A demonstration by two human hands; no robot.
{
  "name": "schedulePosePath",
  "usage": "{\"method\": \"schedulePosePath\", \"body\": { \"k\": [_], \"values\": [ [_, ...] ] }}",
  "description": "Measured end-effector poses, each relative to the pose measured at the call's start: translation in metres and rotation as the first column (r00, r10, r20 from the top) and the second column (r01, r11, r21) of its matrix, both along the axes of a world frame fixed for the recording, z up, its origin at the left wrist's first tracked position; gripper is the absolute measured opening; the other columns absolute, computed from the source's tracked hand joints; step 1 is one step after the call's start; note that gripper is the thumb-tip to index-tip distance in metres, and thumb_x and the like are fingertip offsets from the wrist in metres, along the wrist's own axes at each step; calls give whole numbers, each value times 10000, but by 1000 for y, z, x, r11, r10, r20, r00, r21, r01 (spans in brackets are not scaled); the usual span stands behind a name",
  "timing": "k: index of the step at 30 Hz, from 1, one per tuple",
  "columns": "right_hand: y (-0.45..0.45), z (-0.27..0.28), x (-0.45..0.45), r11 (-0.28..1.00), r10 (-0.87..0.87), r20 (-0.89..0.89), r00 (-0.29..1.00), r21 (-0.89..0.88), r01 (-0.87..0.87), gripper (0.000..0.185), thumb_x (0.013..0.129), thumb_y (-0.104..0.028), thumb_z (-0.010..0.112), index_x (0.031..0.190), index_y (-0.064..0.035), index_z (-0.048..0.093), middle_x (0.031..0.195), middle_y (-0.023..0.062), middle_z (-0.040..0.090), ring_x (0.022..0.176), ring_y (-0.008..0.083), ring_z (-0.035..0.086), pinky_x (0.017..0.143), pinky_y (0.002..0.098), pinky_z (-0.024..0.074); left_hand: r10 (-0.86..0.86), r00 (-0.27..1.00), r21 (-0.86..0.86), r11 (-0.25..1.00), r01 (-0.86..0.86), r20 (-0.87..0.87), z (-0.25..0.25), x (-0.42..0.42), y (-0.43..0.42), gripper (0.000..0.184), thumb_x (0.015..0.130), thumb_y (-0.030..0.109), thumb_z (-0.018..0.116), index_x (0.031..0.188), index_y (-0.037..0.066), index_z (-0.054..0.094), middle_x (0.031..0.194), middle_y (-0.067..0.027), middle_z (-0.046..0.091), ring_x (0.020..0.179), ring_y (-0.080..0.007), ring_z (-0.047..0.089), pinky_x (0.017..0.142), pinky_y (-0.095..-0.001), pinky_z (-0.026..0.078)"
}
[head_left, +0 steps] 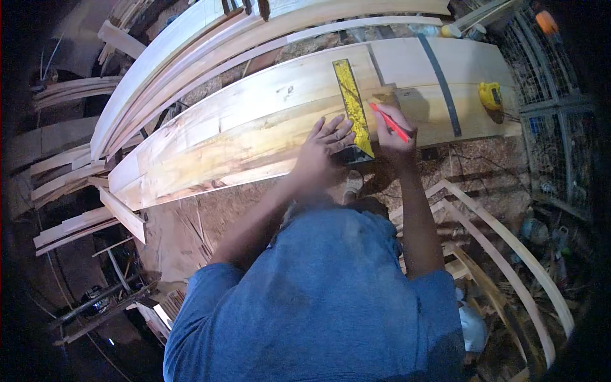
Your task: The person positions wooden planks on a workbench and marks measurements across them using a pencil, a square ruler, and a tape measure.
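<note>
My left hand point(324, 148) lies flat with fingers spread on the pale wooden board point(235, 121), its fingertips at the edge of a yellow try square point(352, 105). The square's yellow blade lies across the board, its dark stock at the near edge, partly behind my left hand. My right hand point(396, 130) is closed around a red pencil point(391, 122), just right of the blade. The pencil's tip points toward the board beside the blade; whether it touches the wood I cannot tell.
On the board's right part are a dark metal strip point(439, 83) and a yellow tape measure point(490, 95). Long planks point(191, 70) lie beyond the board. Curved wooden pieces point(509, 248) stand at lower right, beside wire mesh point(554, 108). More timber point(76, 223) is stacked at left.
</note>
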State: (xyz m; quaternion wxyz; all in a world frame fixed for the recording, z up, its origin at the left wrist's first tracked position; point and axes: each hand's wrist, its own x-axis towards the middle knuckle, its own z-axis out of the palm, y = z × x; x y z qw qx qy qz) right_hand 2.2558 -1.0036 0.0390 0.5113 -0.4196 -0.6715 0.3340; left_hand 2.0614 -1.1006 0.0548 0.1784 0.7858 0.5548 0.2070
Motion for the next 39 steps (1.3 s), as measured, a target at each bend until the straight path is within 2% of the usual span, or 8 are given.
{"method": "schedulePosePath", "body": {
  "k": [1, 4, 7, 13, 19, 23, 32, 39],
  "values": [
    [4, -9, -4, 999, 4, -9, 1000, 47, -3, 143, 864, -20, 652, 1005, -7, 671, 887, 162, 694, 828, 280, 698, 707, 354, 537, 10, 1000, -11, 1000, -10, 0, 3, 3, 0, 524, 813, 193, 596, 1338, 184, 596, 1497, -18, 454, 1443, -256, 322, 1193, -497, 167],
    [10, -22, -10, 998, 10, 30, 999, 59, -12, 161, 910, -33, 622, 1059, 8, 669, 977, 146, 708, 900, 209, 691, 789, 323, 533, 17, 1000, -22, 1000, -17, -14, 1, 2, 0, 566, 770, 215, 644, 1334, 193, 602, 1493, -7, 459, 1441, -257, 327, 1192, -504, 166],
    [6, -8, -14, 994, -50, 90, 995, 97, 41, 159, 865, -20, 649, 1022, -13, 677, 906, 171, 695, 839, 316, 693, 717, 370, 539, 22, 1000, -29, 999, -22, -14, 4, 4, 1, 579, 754, 232, 658, 1331, 200, 605, 1495, 0, 456, 1441, -255, 327, 1192, -502, 162],
    [4, -1, -17, 998, -29, 44, 999, 62, 26, 188, 862, -18, 648, 1047, -21, 680, 914, 179, 695, 834, 328, 689, 722, 381, 541, 22, 999, -16, 1000, -23, -29, 2, 4, 1, 583, 760, 287, 659, 1336, 217, 603, 1499, 4, 453, 1443, -245, 327, 1197, -485, 140],
    [5, 2, -15, 999, -9, 81, 997, 36, 6, 163, 893, -46, 625, 1037, 3, 683, 958, 182, 705, 874, 305, 702, 739, 370, 548, 25, 999, -33, 999, -26, -36, 5, 5, 1, 608, 754, 334, 675, 1345, 214, 596, 1502, 10, 449, 1441, -243, 328, 1197, -482, 138],
    [8, -5, -15, 995, -20, 99, 995, 95, 10, 160, 883, -37, 629, 1028, 1, 684, 946, 178, 704, 867, 311, 700, 733, 370, 545, 15, 1000, -34, 999, -15, -27, 8, 5, 1, 647, 726, 355, 698, 1348, 209, 593, 1503, 13, 448, 1438, -249, 330, 1193, -491, 152],
    [8, -1, -16, 995, -18, 91, 996, 95, 9, 162, 871, -29, 641, 1025, -6, 687, 935, 176, 703, 848, 320, 697, 723, 368, 543, 17, 1000, -59, 998, -18, -16, 8, 5, 1, 820, 589, 300, 807, 1370, 217, 568, 1522, 22, 417, 1440, -252, 320, 1190, -505, 171],
    [9, -3, -16, 995, -17, 114, 993, 100, 6, 159, 871, -23, 641, 1023, -4, 684, 933, 180, 702, 848, 318, 695, 722, 373, 540, 21, 1000, -56, 998, -22, -11, 5, 4, 1, 785, 613, 306, 794, 1362, 215, 576, 1514, 19, 430, 1442, -244, 319, 1191, -500, 168]
  ]
}}
